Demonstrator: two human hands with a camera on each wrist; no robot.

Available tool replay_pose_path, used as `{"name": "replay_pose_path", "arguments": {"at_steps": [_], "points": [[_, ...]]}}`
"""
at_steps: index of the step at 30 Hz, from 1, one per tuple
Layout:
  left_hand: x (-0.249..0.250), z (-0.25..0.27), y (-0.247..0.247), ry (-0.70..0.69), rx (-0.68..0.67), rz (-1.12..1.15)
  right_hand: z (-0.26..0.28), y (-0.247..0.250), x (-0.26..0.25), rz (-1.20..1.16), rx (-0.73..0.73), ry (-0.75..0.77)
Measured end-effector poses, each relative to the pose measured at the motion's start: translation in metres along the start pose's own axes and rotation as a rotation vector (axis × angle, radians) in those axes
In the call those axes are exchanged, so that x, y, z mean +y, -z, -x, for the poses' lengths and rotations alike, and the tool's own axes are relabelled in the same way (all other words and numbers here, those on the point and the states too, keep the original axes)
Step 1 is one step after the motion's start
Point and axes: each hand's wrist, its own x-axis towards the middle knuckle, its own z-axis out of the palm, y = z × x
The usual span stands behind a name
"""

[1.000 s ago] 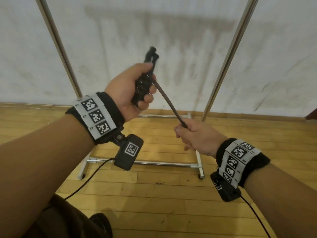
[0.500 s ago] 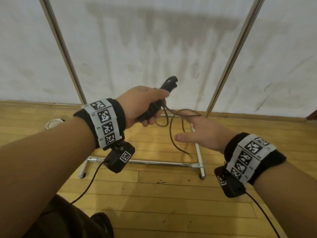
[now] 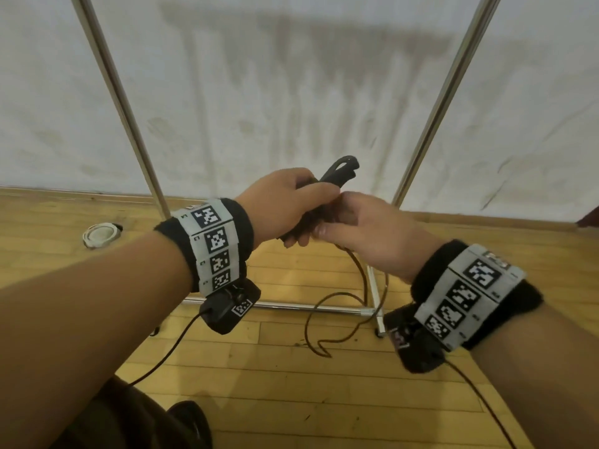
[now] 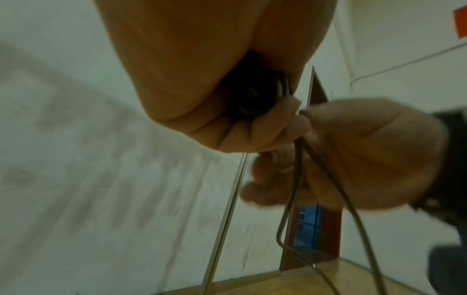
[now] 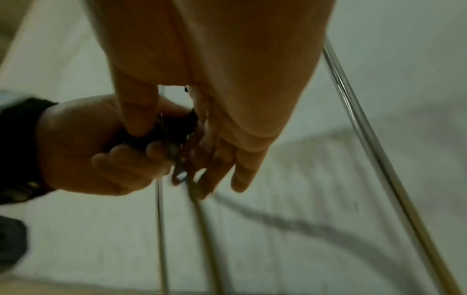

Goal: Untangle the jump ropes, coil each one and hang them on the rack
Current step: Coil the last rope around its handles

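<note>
Head view, wooden plank floor (image 3: 291, 400), stained white wall (image 3: 291, 92) — left hand (image 3: 285, 202) grasping jump-rope handles (image 3: 337, 173), right hand (image 3: 366, 234) pinching cord (image 3: 356, 270).

- The left hand (image 3: 285, 202) and right hand (image 3: 359, 231) meet, fingers touching, in front of the rack (image 3: 450, 82).
- The handles (image 3: 337, 171) sit in the left hand, upper ends projecting above it.
- The rope (image 3: 337, 319) hangs from between the hands down to the floor (image 3: 291, 400).
- The rack stands between the hands and the wall (image 3: 291, 76).
- A coiled item (image 3: 100, 234) lies on the floor, left of the rack.
</note>
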Motion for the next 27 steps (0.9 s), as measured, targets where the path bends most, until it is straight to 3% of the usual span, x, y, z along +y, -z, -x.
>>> {"name": "replay_pose_path", "arguments": {"at_steps": [2,4,7,9,11,14,17,22,24,27], "points": [[0.006,0.003,0.002,-0.025,-0.02,0.073,0.003,-0.01,0.008,-0.206,-0.073,-0.041],[0.01,0.007,0.007,-0.039,-0.09,0.102,0.007,-0.01,0.016,-0.233,-0.191,-0.092],[0.01,0.015,0.01,0.008,-0.373,0.016,0.008,0.0,0.027,0.064,-0.221,-0.154],[0.008,0.019,0.001,0.086,-0.603,-0.185,0.005,0.008,0.029,0.292,-0.208,-0.144],[0.003,0.02,-0.014,0.155,-0.689,-0.441,-0.001,0.009,0.022,0.587,-0.198,-0.124],[-0.009,0.019,-0.032,0.223,-0.608,-0.692,-0.006,0.005,0.006,0.835,-0.109,-0.072],[-0.019,0.013,-0.033,0.27,-0.438,-0.695,-0.004,0.001,-0.005,0.903,-0.029,0.015],[-0.022,-0.005,-0.005,0.255,-0.087,-0.245,0.004,-0.007,-0.004,0.669,0.047,0.044],[-0.019,-0.008,0.008,0.237,-0.062,-0.03,0.006,-0.007,0.005,0.446,0.08,0.024],[-0.012,-0.005,0.016,0.227,-0.153,0.221,0.008,-0.009,0.015,0.13,0.04,-0.062]]}}
